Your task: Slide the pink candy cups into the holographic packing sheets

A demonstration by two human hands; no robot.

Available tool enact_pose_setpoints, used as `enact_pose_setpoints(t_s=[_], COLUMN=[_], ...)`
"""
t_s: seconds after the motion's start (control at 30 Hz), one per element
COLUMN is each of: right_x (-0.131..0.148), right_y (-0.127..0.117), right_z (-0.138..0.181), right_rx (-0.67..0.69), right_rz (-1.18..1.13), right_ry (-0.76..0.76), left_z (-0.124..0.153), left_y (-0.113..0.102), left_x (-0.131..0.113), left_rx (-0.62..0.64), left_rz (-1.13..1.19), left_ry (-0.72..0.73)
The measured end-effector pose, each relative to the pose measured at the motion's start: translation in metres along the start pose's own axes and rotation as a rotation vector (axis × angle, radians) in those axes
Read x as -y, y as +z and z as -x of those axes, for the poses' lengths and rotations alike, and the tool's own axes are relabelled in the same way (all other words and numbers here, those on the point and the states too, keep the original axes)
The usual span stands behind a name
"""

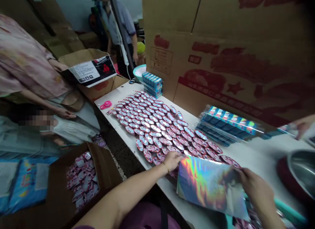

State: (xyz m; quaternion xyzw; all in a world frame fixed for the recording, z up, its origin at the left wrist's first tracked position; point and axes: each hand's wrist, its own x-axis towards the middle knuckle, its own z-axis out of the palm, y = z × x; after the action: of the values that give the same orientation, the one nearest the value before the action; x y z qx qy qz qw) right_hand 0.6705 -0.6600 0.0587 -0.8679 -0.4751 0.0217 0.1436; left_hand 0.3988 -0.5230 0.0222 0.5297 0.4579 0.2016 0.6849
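Note:
A shiny holographic sheet [209, 184] lies tilted at the near edge of the white table [256, 150]. My left hand [172, 160] pinches its upper left corner. My right hand [256, 189] grips its right edge, fingers curled on it. Just beyond the sheet, several pink oval blister packs [157, 127] lie in overlapping rows across the table.
Blue boxes are stacked at the far end [152, 83] and against large cardboard cartons [221, 58]. A pink tape dispenser [105, 105] lies at the table's left edge. An open carton of packets [82, 179] stands on the floor. Other people stand at left and at the back. A metal bowl [301, 171] sits at right.

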Motion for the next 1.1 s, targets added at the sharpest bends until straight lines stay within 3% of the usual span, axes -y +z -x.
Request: enact_pose_setpoints(t_s=[0.1, 0.17, 0.27, 0.37, 0.57, 0.67, 0.77, 0.93, 1.0, 1.1], right_x=[0.051, 0.089, 0.132, 0.146, 0.135, 0.14, 0.156, 0.195, 0.209, 0.226], right_y=[0.011, 0.028, 0.056, 0.073, 0.09, 0.089, 0.064, 0.012, 0.016, 0.047], right_z=[-0.004, -0.002, 0.003, 0.01, 0.023, 0.024, 0.022, -0.004, -0.025, -0.057], right_rx=[-0.148, -0.108, -0.038, -0.006, -0.086, -0.09, -0.002, 0.108, 0.134, 0.192], right_rz=[0.123, 0.039, 0.002, -0.018, -0.137, -0.137, -0.141, -0.384, -0.502, -0.731], right_ry=[-0.207, -0.473, -0.659, -0.741, -0.758, -0.725, -0.641, -0.295, -0.113, 0.183], left_z=[-0.006, -0.007, -0.006, -0.006, -0.006, -0.017, -0.036, -0.069, -0.081, -0.1], left_y=[0.005, 0.008, 0.01, 0.011, 0.008, 0.002, -0.008, -0.034, -0.048, -0.073], left_x=[-0.003, -0.002, 0.0, 0.003, 0.011, 0.018, 0.027, 0.027, 0.014, -0.014], left_rx=[-0.007, 0.008, 0.04, 0.04, 0.047, 0.084, 0.035, 0.021, 0.006, 0.013], left_rz=[0.044, 0.071, 0.129, 0.22, 0.36, 0.388, 0.248, -0.172, -0.147, 0.104], left_ry=[-0.029, -0.053, -0.07, -0.074, -0.176, -0.241, -0.255, -0.035, 0.016, -0.113])
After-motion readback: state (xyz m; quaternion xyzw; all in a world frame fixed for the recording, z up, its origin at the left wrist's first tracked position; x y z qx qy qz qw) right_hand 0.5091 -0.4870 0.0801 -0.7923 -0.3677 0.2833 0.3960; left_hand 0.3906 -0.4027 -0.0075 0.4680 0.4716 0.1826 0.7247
